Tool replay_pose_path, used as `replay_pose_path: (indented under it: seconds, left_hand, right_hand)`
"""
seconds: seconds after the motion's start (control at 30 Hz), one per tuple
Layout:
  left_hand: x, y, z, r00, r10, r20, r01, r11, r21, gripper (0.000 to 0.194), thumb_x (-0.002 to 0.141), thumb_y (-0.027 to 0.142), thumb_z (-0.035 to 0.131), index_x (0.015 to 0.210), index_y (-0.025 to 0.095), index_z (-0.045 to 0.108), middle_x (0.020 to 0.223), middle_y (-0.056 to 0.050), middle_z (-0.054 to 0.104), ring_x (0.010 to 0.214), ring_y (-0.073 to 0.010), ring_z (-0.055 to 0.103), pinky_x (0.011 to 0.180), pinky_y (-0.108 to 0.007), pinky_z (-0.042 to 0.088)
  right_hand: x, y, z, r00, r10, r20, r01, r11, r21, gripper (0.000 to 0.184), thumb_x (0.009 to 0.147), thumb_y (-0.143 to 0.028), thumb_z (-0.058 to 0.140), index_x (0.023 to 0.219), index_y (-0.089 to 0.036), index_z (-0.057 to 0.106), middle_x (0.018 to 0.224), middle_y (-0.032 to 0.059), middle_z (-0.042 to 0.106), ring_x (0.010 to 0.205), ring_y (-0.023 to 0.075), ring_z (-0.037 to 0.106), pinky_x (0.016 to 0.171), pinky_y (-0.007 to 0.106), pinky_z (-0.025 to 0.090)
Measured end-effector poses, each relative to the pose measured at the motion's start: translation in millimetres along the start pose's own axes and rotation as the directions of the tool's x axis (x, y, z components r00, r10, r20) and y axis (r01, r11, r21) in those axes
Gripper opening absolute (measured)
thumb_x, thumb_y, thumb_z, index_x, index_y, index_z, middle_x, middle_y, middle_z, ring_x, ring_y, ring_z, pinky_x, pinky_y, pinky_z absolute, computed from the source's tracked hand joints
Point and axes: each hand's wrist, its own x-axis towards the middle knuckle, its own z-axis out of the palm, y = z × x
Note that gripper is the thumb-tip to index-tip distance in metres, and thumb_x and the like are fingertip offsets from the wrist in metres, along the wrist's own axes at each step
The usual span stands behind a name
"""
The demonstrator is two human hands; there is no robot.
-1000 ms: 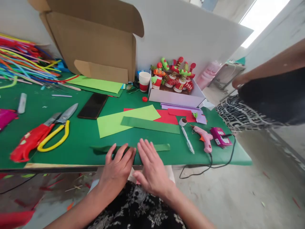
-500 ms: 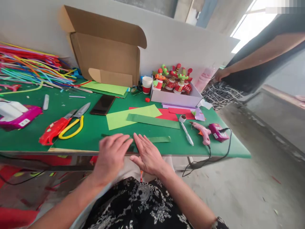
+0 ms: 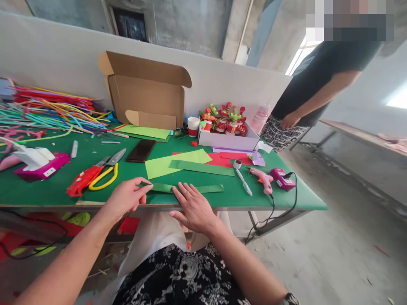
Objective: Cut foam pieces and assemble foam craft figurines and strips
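Head view: the near green strip lies by the bench's six o'clock edge. Left hand pinches its nine o'clock end; right hand lies flat over its middle. Uneven pulling against light pressure could skew or crease it.

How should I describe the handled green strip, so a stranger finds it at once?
Look along the near edge of the green table. There, the right hand lies flat on the green strip, while the left hand pinches its left part. Unlike the rear strip, it overlaps no lime paper.
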Motion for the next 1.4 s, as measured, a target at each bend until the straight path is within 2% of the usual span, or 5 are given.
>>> replay_pose_path:
  seconds: [0.2,0.8,1.03,1.27,1.4]
  left_hand:
    - [13.9,-7.9,-4.0,0.951,0.228,-0.210,-0.134,0.913,0.386,0.039,0.072,0.055,0.050,0.052,0.022,0.050,0.049,0.002,0.046,0.048,-0.0132,0.039,0.050,-0.026,0.028]
    - [16.5,-36.3,-0.4,0.907,0.363,-0.215,-0.196,0.813,0.548,0.030,0.082,0.044,0.053,0.060,0.023,0.055,0.071,-0.002,0.063,0.077,-0.0233,0.057,0.062,-0.029,0.033]
    - [9.0,-47.7,2.0,0.806,0.532,-0.260,-0.308,0.752,0.583,0.026,0.087,0.038,0.057,0.068,0.023,0.065,0.079,-0.005,0.067,0.080,-0.0239,0.060,0.070,-0.034,0.041]
    - [-7.0,-51.0,-0.4,0.557,0.820,-0.131,-0.511,0.462,0.725,0.027,0.092,0.015,0.053,0.077,0.025,0.072,0.088,-0.005,0.070,0.084,-0.0207,0.060,0.081,-0.036,0.041]
    - [-4.2,-49.5,-4.3,0.650,0.740,-0.172,-0.496,0.585,0.642,0.023,0.093,0.024,0.053,0.078,0.024,0.071,0.087,-0.005,0.069,0.084,-0.0215,0.059,0.078,-0.037,0.040]
  right_hand:
    - [-0.8,1.0,1.2,1.000,0.000,0.008,0.000,1.000,-0.018,0.074,0.095,-0.061,0.043,0.150,-0.012,0.037,0.154,0.0178,0.039,0.147,0.0274,0.031,0.121,0.046,0.027]
    - [1.0,0.1,-1.0,0.999,0.025,0.037,-0.024,1.000,-0.021,0.068,0.093,-0.060,0.050,0.148,-0.022,0.042,0.157,0.0166,0.036,0.147,0.0296,0.030,0.120,0.050,0.028]
    - [1.8,1.9,-3.1,0.999,0.013,0.053,-0.014,1.000,0.001,0.068,0.092,-0.061,0.051,0.149,-0.024,0.042,0.157,0.0100,0.036,0.147,0.0292,0.031,0.120,0.051,0.029]
    - [-1.1,6.0,-2.5,0.994,-0.005,0.106,0.001,0.999,0.039,0.070,0.093,-0.058,0.051,0.152,-0.026,0.035,0.158,0.0010,0.036,0.149,0.0317,0.025,0.121,0.053,0.027]
    - [-2.2,6.7,-4.6,0.992,-0.007,0.123,0.001,0.999,0.050,0.071,0.092,-0.057,0.053,0.154,-0.028,0.032,0.159,0.0000,0.033,0.149,0.0310,0.023,0.121,0.053,0.028]
